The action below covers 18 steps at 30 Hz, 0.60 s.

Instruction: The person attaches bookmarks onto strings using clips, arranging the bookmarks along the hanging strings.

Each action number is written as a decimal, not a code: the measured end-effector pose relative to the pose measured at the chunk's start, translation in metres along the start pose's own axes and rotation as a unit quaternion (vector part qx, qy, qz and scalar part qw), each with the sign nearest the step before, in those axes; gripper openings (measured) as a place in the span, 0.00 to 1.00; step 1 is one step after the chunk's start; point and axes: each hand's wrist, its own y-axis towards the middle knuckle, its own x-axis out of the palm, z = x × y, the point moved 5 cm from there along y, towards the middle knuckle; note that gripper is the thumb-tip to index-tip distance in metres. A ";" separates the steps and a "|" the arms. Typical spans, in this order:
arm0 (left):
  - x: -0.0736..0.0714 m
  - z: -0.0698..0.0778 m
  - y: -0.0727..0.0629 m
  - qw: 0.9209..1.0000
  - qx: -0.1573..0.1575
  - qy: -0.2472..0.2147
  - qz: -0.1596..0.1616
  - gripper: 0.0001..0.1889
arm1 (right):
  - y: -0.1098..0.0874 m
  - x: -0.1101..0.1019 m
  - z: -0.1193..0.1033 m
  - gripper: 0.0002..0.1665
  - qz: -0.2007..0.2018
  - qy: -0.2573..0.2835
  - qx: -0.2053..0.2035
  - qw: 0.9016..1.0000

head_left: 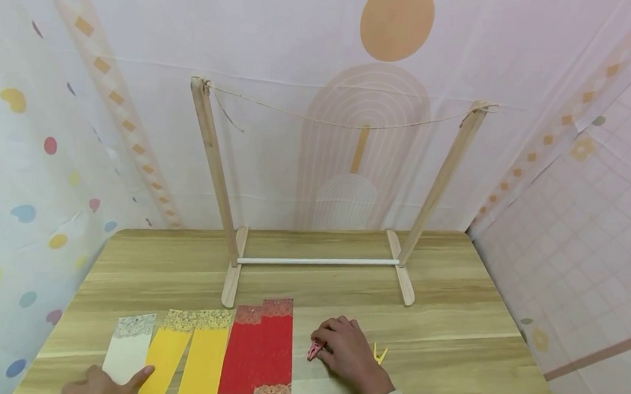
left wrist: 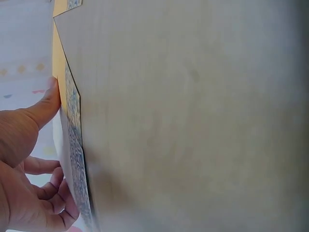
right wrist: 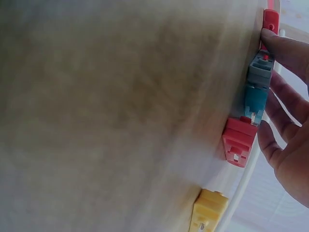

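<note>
My left hand [head_left: 100, 386] rests at the lower left. Its thumb touches a yellow strip [head_left: 167, 347], and its curled fingers lie by a white strip [head_left: 130, 342]. Both strips have a lace-patterned end. My right hand [head_left: 346, 352] lies over a row of clothespins, thumb at a red clothespin [right wrist: 270, 21] and fingers behind a grey clothespin [right wrist: 260, 71] and a teal clothespin [right wrist: 255, 99]. Another red clothespin [right wrist: 239, 140] is by the little finger. A yellow clothespin [head_left: 379, 354] lies right of this hand. In the head view, the hand hides most of the row.
A second yellow strip [head_left: 205, 356] and overlapping red strips [head_left: 257, 350] lie between the hands on the wooden table [head_left: 448, 325]. Behind them stands a wooden frame [head_left: 216, 167] with a sagging string [head_left: 320, 122] across its top and a white bar [head_left: 317, 261] low down.
</note>
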 end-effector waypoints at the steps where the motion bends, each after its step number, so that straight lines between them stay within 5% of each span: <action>1: -0.001 0.001 -0.001 1.000 -0.001 -0.007 0.001 0.56 | 0.000 0.000 0.000 0.11 -0.002 0.001 0.002 1.000; 7: -0.004 0.004 -0.002 0.999 0.007 -0.037 0.007 0.51 | 0.002 0.001 0.001 0.10 0.001 0.001 0.000 1.000; 12: -0.002 0.005 0.002 0.997 0.046 -0.067 0.011 0.52 | 0.004 -0.001 0.001 0.08 0.005 -0.001 -0.008 1.000; 18: -0.004 0.002 0.004 0.988 0.094 -0.121 0.033 0.41 | 0.007 -0.002 0.000 0.09 -0.006 0.030 -0.002 1.000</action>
